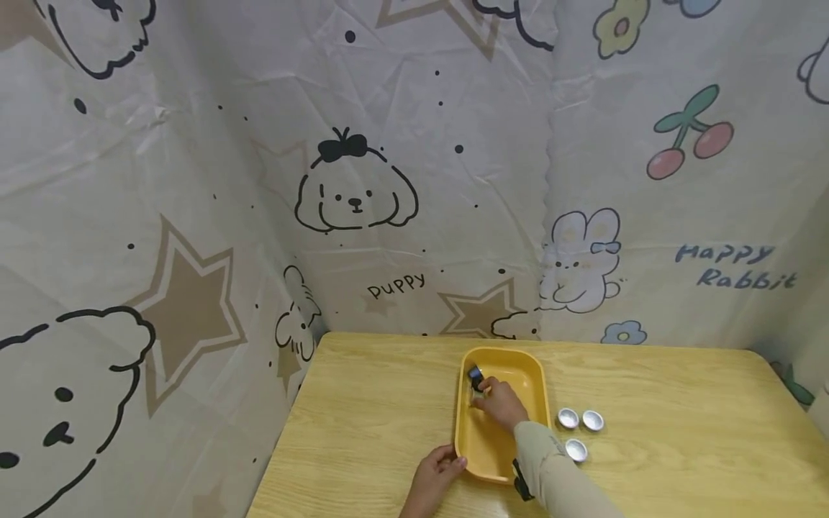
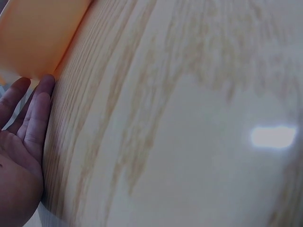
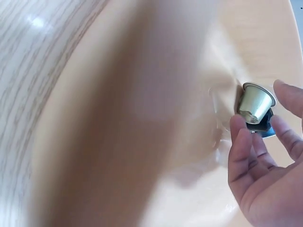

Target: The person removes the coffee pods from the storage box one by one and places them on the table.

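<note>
My right hand [image 1: 504, 406] reaches down into a yellow tray [image 1: 547, 392]. Its fingertips and thumb close around a gold-green coffee capsule [image 3: 256, 102], which is tilted with its wide rim up. Directly beneath lies a dark capsule with a blue part [image 1: 476, 374], partly hidden by the fingers. A clear, see-through edge shows beside them in the right wrist view, too faint to identify. At the tray's lower left corner, my left hand [image 1: 432, 478] rests against the outer wall. Its fairly straight fingers [image 2: 37, 125] touch the tray's side at the tabletop.
Three small white-silver round cups [image 1: 576, 450] stand on the wooden table [image 1: 680, 432] just right of the tray. A printed curtain [image 1: 414, 180] hangs behind the table and along its left side. The right sleeve [image 1: 550, 467] crosses the tray's near right corner.
</note>
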`<state>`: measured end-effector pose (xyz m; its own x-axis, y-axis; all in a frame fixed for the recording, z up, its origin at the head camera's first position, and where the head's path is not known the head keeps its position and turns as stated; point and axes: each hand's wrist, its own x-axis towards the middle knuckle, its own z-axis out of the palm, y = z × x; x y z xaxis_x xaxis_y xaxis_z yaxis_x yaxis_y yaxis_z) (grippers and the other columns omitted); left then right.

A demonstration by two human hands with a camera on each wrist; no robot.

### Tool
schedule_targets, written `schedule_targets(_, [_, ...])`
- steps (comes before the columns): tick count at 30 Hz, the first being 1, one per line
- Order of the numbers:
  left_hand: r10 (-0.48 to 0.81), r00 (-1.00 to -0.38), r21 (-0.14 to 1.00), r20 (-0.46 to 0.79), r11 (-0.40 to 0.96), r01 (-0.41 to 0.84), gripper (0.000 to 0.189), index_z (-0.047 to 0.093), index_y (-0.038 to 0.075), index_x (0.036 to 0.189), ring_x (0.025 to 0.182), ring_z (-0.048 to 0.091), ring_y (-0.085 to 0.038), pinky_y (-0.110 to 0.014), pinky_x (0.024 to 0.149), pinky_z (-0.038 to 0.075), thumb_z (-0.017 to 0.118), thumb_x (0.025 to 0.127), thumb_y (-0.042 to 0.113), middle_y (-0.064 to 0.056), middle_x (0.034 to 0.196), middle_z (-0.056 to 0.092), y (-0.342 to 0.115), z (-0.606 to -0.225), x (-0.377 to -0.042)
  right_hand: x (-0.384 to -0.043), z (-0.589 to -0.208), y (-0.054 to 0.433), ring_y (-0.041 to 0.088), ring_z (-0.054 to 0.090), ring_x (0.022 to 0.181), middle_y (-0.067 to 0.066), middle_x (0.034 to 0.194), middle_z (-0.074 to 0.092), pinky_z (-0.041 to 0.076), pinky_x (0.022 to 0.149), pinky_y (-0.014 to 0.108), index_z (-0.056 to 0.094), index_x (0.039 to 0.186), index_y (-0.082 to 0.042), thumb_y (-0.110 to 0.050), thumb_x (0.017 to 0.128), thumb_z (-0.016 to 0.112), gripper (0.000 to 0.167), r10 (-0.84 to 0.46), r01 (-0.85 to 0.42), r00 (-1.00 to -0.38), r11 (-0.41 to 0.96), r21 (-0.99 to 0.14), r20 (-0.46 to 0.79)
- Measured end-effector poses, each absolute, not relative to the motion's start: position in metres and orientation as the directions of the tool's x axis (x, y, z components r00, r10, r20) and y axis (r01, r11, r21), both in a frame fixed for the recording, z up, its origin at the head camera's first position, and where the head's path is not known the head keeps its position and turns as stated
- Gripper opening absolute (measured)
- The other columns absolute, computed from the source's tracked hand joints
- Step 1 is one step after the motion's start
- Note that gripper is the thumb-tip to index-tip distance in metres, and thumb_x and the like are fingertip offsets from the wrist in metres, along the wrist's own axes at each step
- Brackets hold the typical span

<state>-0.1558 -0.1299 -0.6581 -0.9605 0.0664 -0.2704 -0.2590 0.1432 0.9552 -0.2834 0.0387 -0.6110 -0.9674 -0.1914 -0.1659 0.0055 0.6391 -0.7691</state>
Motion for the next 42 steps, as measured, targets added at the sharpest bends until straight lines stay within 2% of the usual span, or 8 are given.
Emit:
schedule_targets(3, [0.068, -0.958, 0.954, -0.278, 0.132, -0.268, 0.055, 0.056, -0.002, 0.129, 0.092, 0.063, -0.011, -0.028, 0.078, 0.052, 0.065, 0.092, 0.038, -0.005, 0.111, 0.068, -0.13, -0.658, -0.154, -0.282, -0.614, 0.039, 0.017, 0.052, 0.072, 0.01, 0.086, 0.063, 0.044, 0.066, 0.032, 0.059, 0.11, 0.0, -0.024, 0.086, 0.071, 0.036, -0.192, 0.006, -0.964, 0.671, -0.741, -0.182])
schedule_targets(7, [0.076, -0.954, 0.954, -0.288, 0.106, -0.28, 0.055, 0.055, -0.003, 0.13, 0.093, 0.064, -0.013, -0.029, 0.079, 0.052, 0.065, 0.092, 0.036, -0.006, 0.111, 0.068, -0.129, -0.658, -0.153, -0.28, -0.615, 0.039, 0.02, 0.059, 0.081, 0.013, 0.097, 0.068, 0.048, 0.073, 0.038, 0.06, 0.111, -0.004, -0.03, 0.086, 0.072, 0.039, -0.184, 0.006, -0.964, 0.707, -0.707, -0.193])
schedule_targets(10, [0.074, -0.953, 0.953, -0.292, 0.11, -0.284, 0.054, 0.056, -0.002, 0.129, 0.092, 0.065, -0.013, -0.03, 0.079, 0.052, 0.065, 0.092, 0.036, -0.005, 0.109, 0.069, -0.128, -0.657, -0.152, -0.278, -0.614, 0.037, 0.021, 0.06, 0.083, 0.012, 0.097, 0.068, 0.048, 0.075, 0.04, 0.06, 0.112, -0.005, -0.032, 0.086, 0.071, 0.039, -0.188, 0.005, -0.962, 0.716, -0.698, -0.2])
schedule_targets(20, [0.081, -0.953, 0.95, -0.291, 0.141, -0.278, 0.055, 0.056, 0.001, 0.13, 0.094, 0.064, -0.014, -0.035, 0.079, 0.052, 0.065, 0.091, 0.04, -0.004, 0.111, 0.067, -0.129, -0.656, -0.156, -0.278, -0.605, 0.031, 0.017, 0.053, 0.073, 0.01, 0.096, 0.07, 0.043, 0.065, 0.031, 0.062, 0.107, -0.006, -0.03, 0.088, 0.069, 0.031, -0.198, 0.001, -0.955, 0.741, -0.671, -0.219])
schedule_targets(26, [0.075, -0.956, 0.95, -0.282, 0.16, -0.268, 0.054, 0.057, 0.002, 0.129, 0.091, 0.063, -0.015, -0.034, 0.076, 0.051, 0.064, 0.092, 0.04, -0.004, 0.104, 0.068, -0.131, -0.656, -0.159, -0.278, -0.601, 0.028, 0.018, 0.056, 0.075, 0.013, 0.101, 0.07, 0.045, 0.067, 0.034, 0.062, 0.108, -0.006, -0.028, 0.089, 0.068, 0.029, -0.196, 0.011, -0.953, 0.739, -0.674, -0.231])
schedule_targets(35, [0.057, -0.957, 0.947, -0.284, 0.175, -0.271, 0.053, 0.058, 0.001, 0.127, 0.089, 0.065, -0.012, -0.029, 0.074, 0.05, 0.066, 0.091, 0.038, -0.005, 0.106, 0.069, -0.131, -0.656, -0.159, -0.275, -0.598, 0.031, 0.019, 0.053, 0.07, 0.008, 0.083, 0.064, 0.042, 0.064, 0.03, 0.064, 0.103, -0.003, -0.016, 0.088, 0.064, 0.02, -0.205, 0.023, -0.954, 0.681, -0.732, -0.22])
schedule_targets(42, [0.063, -0.958, 0.951, -0.279, 0.157, -0.267, 0.049, 0.06, 0.002, 0.125, 0.09, 0.066, -0.014, -0.029, 0.074, 0.051, 0.066, 0.091, 0.037, -0.005, 0.108, 0.068, -0.13, -0.66, -0.159, -0.273, -0.603, 0.035, 0.016, 0.051, 0.064, 0.003, 0.07, 0.057, 0.038, 0.059, 0.027, 0.064, 0.1, -0.004, -0.018, 0.09, 0.063, 0.018, -0.186, 0.042, -0.956, 0.678, -0.734, -0.226])
